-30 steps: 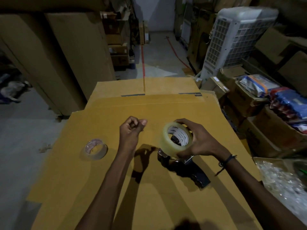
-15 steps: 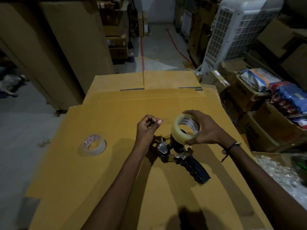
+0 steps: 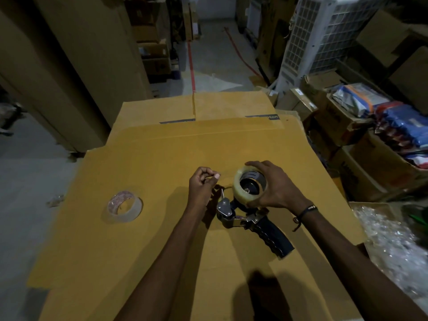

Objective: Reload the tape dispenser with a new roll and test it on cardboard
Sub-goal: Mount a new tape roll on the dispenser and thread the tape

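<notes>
Tape roll [image 3: 249, 187] sits on the hub of the dispenser [image 3: 252, 220], on the cardboard surface [image 3: 150, 251].

The right hand [image 3: 275, 188] wraps the clear roll with fingers curled around its rim. The left hand [image 3: 201, 188] is just beside it, fingers pinched together, probably on the thin tape end. An almost empty roll [image 3: 125, 206] lies well apart on the left of the cardboard.

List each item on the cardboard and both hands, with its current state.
Clear new tape roll: seated on the dispenser hub, gripped by right hand.
Black-handled metal tape dispenser: lying on the brown cardboard sheet.
Nearly spent tape roll: lying flat, untouched.
Left hand: fingertips pinched together.
Right hand: closed around roll.
</notes>
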A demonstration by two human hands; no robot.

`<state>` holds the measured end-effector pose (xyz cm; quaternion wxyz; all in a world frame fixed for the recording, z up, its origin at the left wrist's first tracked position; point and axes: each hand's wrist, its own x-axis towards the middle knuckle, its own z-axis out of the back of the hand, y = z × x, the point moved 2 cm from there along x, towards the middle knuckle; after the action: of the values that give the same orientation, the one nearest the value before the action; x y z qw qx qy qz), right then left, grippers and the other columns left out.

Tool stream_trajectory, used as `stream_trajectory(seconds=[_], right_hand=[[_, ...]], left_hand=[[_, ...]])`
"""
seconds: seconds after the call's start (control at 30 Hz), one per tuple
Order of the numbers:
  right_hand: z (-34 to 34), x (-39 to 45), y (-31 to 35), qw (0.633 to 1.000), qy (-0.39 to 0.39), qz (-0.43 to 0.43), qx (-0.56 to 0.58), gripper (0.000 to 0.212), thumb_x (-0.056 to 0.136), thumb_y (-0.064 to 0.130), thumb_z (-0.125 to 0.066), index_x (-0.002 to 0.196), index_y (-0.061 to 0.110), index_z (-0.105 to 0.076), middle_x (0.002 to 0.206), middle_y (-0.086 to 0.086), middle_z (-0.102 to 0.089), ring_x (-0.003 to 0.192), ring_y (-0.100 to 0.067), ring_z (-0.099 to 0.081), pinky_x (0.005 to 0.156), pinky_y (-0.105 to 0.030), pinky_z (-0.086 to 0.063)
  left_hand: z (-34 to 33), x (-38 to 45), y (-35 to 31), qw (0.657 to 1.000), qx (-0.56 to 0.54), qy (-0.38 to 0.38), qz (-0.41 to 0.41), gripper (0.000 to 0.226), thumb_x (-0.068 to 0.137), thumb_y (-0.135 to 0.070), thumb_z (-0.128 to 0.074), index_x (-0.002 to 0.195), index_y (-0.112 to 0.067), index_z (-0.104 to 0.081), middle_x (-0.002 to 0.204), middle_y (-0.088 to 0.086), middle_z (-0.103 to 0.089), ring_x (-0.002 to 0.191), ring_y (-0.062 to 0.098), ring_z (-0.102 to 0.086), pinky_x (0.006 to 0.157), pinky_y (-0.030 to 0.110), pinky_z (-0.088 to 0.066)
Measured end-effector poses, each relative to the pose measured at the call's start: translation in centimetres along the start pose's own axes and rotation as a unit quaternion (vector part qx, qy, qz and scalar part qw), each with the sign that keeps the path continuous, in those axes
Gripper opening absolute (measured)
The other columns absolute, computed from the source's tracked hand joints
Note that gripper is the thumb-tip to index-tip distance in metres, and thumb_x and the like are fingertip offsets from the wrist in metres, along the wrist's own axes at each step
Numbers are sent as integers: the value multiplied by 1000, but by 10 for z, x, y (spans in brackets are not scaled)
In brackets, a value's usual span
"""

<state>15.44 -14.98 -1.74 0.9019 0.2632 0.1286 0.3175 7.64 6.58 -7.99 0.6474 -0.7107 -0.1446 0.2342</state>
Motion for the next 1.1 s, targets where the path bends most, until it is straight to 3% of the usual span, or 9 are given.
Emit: stream_trajectory(seconds=[0.27,0.6,0.7,0.8,0.93,1.03,1.1], right_hand=[[-9,5,1,1000,-15,-5,0,126,45,70,-88,158,34,-44,141,0,-54,123,-27,-60,100,-52,-56],[-18,7,-8,1000,-27,1,14,127,50,69,-90,160,29,-41,147,-2,-52,129,-27,-59,104,-51,-55],[-22,4,-11,998,-45,15,32,129,53,62,-96,161,20,-41,150,-3,-54,131,-25,-59,109,-48,-52],[-25,-1,-14,995,-77,5,71,134,49,69,-91,161,16,-40,152,-2,-53,132,-18,-56,112,-37,-49],[-26,-14,-21,984,-129,-4,121,120,54,59,-100,156,21,-47,144,13,-48,124,-4,-50,100,-18,-42],[-29,-25,-22,976,-163,-3,147,102,61,52,-99,149,25,-56,139,13,-53,118,-5,-56,91,-12,-45],[-31,-30,-21,973,-172,-1,154,95,64,53,-97,147,27,-60,139,10,-57,118,-3,-58,88,-13,-48]], left_hand=[[1,7,4,1000,4,-19,10,16,98,-8,-70,91,-13,-57,100,3,-74,97,14,-68,80,30,-49],[3,5,9,999,26,-19,27,12,98,-13,-71,96,-10,-59,105,10,-73,96,15,-68,77,25,-50],[3,3,8,999,13,-21,34,12,97,-9,-71,97,-9,-59,111,14,-74,99,14,-70,79,24,-51],[3,1,7,999,9,-18,32,14,94,-1,-70,99,-8,-59,112,10,-76,98,17,-73,82,29,-53],[0,-7,8,998,42,-34,18,21,87,-10,-76,99,-20,-62,114,-3,-73,101,33,-69,82,45,-58],[-4,-18,2,997,70,-28,-20,27,88,-15,-77,107,-27,-63,122,-10,-67,110,24,-63,79,34,-52],[-9,-22,-5,992,112,12,-55,38,88,-18,-79,119,-35,-63,132,-19,-61,122,15,-56,85,31,-48]])
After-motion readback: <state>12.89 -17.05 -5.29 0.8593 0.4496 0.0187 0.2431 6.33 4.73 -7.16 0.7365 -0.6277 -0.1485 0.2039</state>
